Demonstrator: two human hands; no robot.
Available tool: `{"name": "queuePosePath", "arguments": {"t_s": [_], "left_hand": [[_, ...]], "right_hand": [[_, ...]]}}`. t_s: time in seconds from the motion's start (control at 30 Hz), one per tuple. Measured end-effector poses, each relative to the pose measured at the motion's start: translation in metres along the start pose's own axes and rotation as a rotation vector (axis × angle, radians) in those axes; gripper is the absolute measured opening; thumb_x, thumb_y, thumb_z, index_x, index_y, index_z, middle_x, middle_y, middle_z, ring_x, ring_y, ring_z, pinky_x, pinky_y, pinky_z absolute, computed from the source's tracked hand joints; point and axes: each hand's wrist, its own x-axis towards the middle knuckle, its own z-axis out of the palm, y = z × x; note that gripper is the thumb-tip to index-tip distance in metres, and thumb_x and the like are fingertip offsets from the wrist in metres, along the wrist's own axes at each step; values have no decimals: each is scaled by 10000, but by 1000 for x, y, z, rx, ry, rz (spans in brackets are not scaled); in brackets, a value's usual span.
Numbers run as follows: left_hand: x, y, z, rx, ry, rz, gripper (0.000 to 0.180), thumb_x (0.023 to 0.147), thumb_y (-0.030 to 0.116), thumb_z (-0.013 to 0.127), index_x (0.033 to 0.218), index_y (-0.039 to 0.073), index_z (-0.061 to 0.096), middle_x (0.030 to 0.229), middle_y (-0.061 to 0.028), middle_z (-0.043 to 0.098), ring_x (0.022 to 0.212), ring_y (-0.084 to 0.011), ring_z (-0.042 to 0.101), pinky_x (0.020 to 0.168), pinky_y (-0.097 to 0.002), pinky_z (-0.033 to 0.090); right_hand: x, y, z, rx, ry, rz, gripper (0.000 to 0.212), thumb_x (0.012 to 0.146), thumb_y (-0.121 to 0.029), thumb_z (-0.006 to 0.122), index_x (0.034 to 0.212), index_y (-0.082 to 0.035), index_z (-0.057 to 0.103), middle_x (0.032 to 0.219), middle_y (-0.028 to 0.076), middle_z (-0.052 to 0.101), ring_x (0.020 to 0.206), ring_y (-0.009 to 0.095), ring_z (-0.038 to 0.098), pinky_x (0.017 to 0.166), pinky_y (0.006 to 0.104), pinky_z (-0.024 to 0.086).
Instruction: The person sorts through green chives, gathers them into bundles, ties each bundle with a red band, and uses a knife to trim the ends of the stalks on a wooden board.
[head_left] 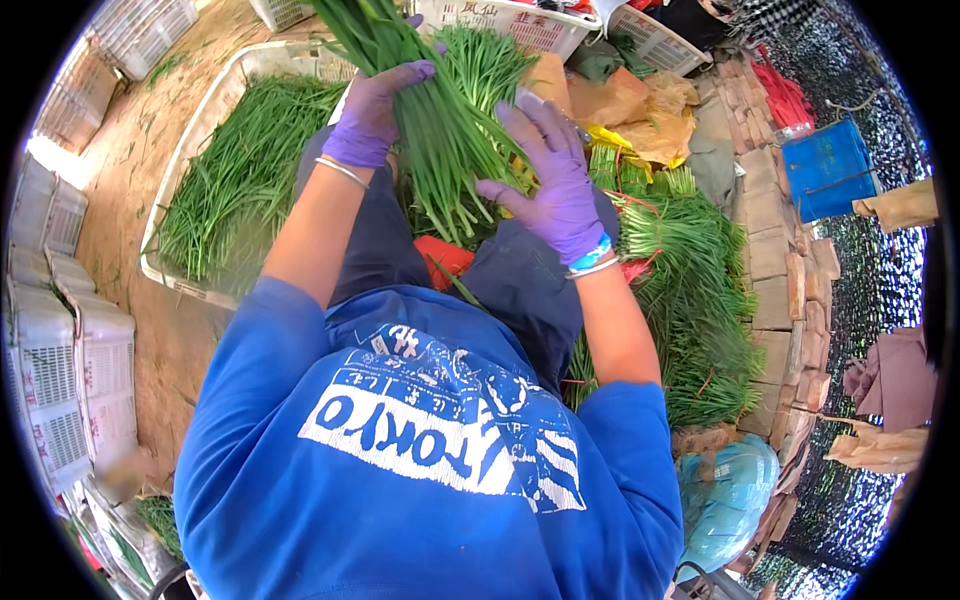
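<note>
The person sits in a blue shirt, both hands in purple gloves raised over the lap around one bunch of green chives (440, 120). The left hand (368, 115) closes round the bunch from the left side, fingers curled over the stalks partway up, so its grip is shut on the chives. The right hand (555, 185) lies against the right side of the same bunch, lower down near the pale cut ends; its fingers are spread and pressed flat on the stalks rather than curled tight, an open grip that touches the bunch. The bunch stands tilted, leaf tips running up and away toward the top of the view, cut ends pointing down toward the knees, so it lies between the two hands and in contact with both.

Each wrist carries a thin silver bangle, and the right wrist also has a light blue band (592, 252). Under the bunch, on the dark trousers, a red object (445, 258) shows between the knees.

To the left, on the dirt floor, a white plastic crate (190, 135) holds loose chives spread flat. To the right, a heap of tied chive bundles (690, 280) lies against a low brick wall (775, 260). Beyond the wall stands a blue box (825, 170). Stacks of white crates (70, 350) line the far left edge.
</note>
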Motion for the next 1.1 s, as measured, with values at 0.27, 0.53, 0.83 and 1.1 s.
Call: {"name": "queuePosePath", "arguments": {"t_s": [0.27, 0.53, 0.83, 1.1], "left_hand": [[2, 21, -47, -249, 294, 98, 282, 691, -20, 584, 973, 0, 576, 891, -83, 617, 824, -200, 589, 759, -368, 493], [-3, 7, -57, -122, 243, 43, 572, 710, -77, 499, 1259, 37, 390, 1059, -90, 545, 867, -165, 561, 811, -317, 475], [-12, 9, -67, -272, 310, 108, 262, 673, -63, 499, 923, -73, 579, 869, -113, 605, 808, -200, 580, 782, -316, 478], [-31, 15, -35, -32, 179, 98, 581, 689, -27, 531, 1250, 19, 386, 975, -81, 551, 802, -164, 572, 739, -308, 514]], "right_hand": [[-73, 24, 22, 499, -31, 230, 138, 749, -48, 552, 820, -69, 669, 1146, 138, 517, 1145, 266, 423, 982, 345, 300], [-18, -15, 20, 225, 277, 283, 284, 703, -134, 658, 980, -76, 630, 1102, 143, 532, 1092, 300, 451, 935, 352, 351], [-46, -1, 42, 1008, 172, 403, 111, 764, -75, 591, 819, -1, 653, 1181, 120, 502, 1149, 228, 424, 970, 328, 307], [-54, 34, 7, 767, -9, 599, 1000, 622, -225, 739, 1363, -24, 99, 1403, 172, 165, 1295, 240, 179, 1031, 308, 189]]}}
